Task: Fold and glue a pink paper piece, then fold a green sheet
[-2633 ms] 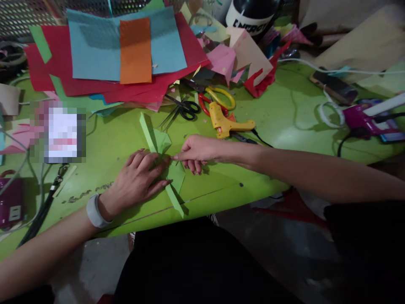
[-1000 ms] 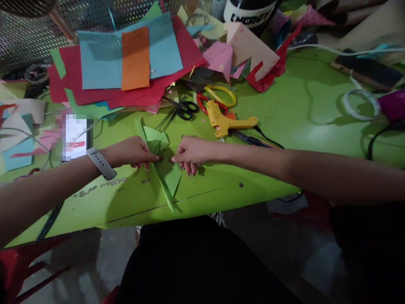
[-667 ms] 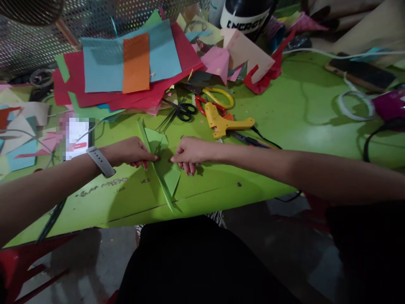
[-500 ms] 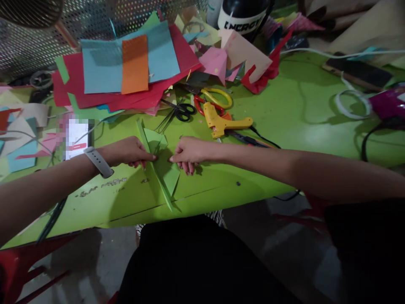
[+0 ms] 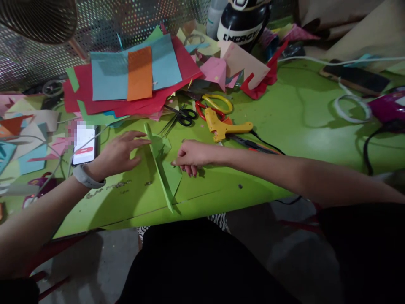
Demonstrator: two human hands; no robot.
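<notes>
A folded piece of light green paper (image 5: 169,177) lies near the front edge of the green table, with a long narrow folded strip along its left side. My right hand (image 5: 191,156) pinches the paper's right edge between thumb and fingers. On the other side, my left hand (image 5: 122,154) is open, its fingers stretched toward the strip's upper part; the fingertips reach its edge, and I cannot tell whether they press on it. Behind the paper lie black-handled scissors (image 5: 186,117) and a yellow glue gun (image 5: 221,125).
Stacked red and blue paper sheets (image 5: 109,78) with an orange piece (image 5: 139,74) fill the back left. A lit phone (image 5: 85,143) lies beside my left wrist. Paper scraps and cables spread at the far left. A black jug (image 5: 242,25) stands at the back.
My left hand has let go of the strip, opened and drawn back up and left. My right hand keeps its pinch on the green paper. The view has shifted slightly.
</notes>
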